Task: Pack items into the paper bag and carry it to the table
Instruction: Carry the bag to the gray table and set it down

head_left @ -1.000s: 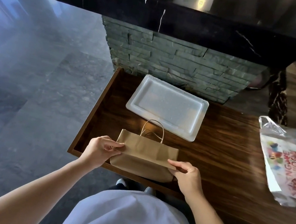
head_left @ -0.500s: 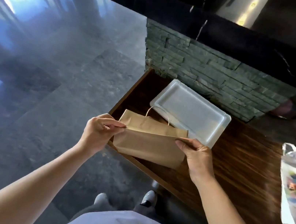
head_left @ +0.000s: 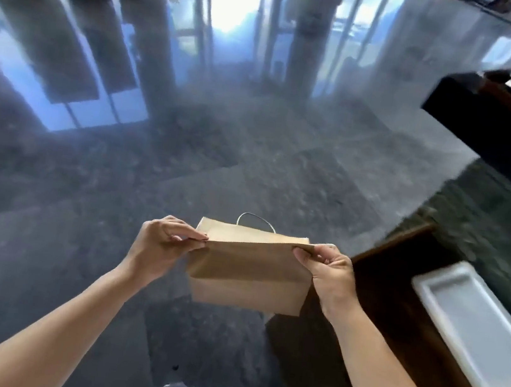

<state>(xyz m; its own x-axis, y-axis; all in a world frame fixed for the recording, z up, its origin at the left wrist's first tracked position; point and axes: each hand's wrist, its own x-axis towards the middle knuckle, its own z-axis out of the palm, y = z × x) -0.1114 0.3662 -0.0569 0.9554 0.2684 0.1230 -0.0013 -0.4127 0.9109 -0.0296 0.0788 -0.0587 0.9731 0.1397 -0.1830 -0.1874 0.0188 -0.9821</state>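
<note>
Single view only, head-worn wide-angle camera, so no second view is sharing any of the scene. It is looking forward and steeply down over the person's chest, with both forearms running up from the lower edge. The paper bag (head_left: 249, 268) is sitting close, centre frame. The polished floor (head_left: 80, 250) is filling most of the field. A wooden table (head_left: 395, 317) is entering at right. Edges are bending and blurring.
</note>
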